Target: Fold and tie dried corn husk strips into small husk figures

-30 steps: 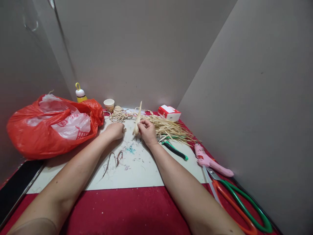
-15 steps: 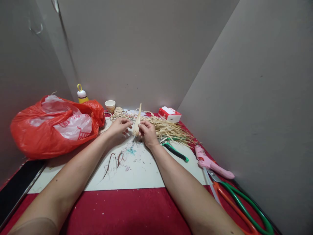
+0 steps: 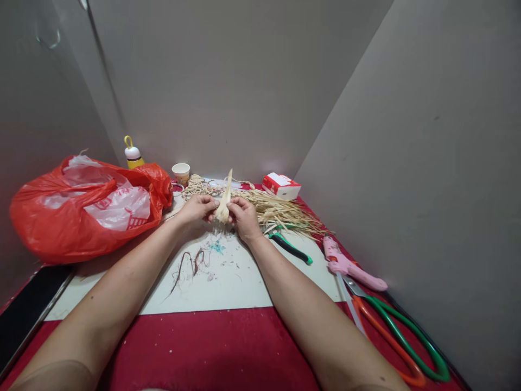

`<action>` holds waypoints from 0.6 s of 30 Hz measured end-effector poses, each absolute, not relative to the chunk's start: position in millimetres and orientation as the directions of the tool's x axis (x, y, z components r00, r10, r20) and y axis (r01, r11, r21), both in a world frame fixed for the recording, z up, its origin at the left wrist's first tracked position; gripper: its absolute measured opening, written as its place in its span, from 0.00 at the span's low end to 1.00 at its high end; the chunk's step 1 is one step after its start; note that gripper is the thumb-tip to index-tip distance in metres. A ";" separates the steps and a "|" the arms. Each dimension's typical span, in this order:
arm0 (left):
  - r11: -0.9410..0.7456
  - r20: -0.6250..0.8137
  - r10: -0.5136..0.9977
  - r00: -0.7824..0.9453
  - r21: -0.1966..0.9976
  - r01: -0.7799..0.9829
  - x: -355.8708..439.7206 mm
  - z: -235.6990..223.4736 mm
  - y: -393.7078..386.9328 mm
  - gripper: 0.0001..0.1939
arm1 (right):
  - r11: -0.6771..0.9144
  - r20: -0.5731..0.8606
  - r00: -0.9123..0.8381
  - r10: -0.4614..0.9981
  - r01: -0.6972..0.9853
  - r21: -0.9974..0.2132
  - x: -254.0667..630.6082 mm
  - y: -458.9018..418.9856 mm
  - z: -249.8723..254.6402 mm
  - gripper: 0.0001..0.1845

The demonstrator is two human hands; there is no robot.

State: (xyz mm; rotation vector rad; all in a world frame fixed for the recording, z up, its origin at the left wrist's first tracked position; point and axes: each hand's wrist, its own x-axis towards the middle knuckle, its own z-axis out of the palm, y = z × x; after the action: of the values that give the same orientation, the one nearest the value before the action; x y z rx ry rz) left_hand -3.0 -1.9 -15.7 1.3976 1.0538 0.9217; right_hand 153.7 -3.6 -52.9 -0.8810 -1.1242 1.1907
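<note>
Left hand [image 3: 200, 208] has come in to the husk [image 3: 223, 209] from its earlier spot, apart from it over the board [image 3: 240, 288]; right hand [image 3: 245, 218] stays put. Both now pinch it between thumb and fingers, left hand on its left side, right hand on its right, both on the lower part; fingertip detail small. Husk sits above the board, toward the far edge, narrow tip up, broad ragged end down. Looks dry, papery, very light; probably bends easily, splits along the grain, not slippery. Best hold: light pinch at the broad part, since the thin tip would likely crease. Board is white, scattered with crumbs, blue specks and dark fibres [image 3: 197, 260], lying on a red worktop [image 3: 203, 347]. Straw [image 3: 280, 209] heaped over the board's far right corner, pliers [image 3: 291, 248] just nearer. Glue gun [image 3: 354, 270] and scissors [image 3: 380, 308] along worktop's right edge; red box [image 3: 282, 187] at far right corner. Cord [image 3: 197, 187] and cup [image 3: 181, 175] by far edge; bag [image 3: 52, 217] on left side, bottle [image 3: 133, 154] behind. Grey walls [image 3: 228, 81] close in left, right and far sides; hook [image 3: 49, 42] on left one.
</note>
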 end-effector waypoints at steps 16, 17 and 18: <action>-0.705 0.579 0.664 0.473 0.273 0.655 -3.1 -21.0 -10.4 0.22 | 0.020 0.094 -0.158 0.983 -0.417 -0.909 158.3 -5.4 -48.7 0.09; -0.733 0.581 0.636 0.507 0.251 0.632 -1.7 -22.1 -10.8 0.19 | 0.016 0.098 -0.174 0.980 -0.418 -0.908 158.9 -5.8 -48.1 0.09; -0.751 0.584 0.619 0.525 0.246 0.613 -0.7 -23.4 -10.4 0.17 | 0.010 0.097 -0.189 0.977 -0.415 -0.910 159.7 -5.7 -47.7 0.09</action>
State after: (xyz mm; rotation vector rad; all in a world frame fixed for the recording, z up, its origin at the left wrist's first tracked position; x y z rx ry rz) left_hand -0.7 -10.4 -23.4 2.7352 1.1044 1.0525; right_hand 159.7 -5.7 -47.7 -0.7447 -1.0547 1.4867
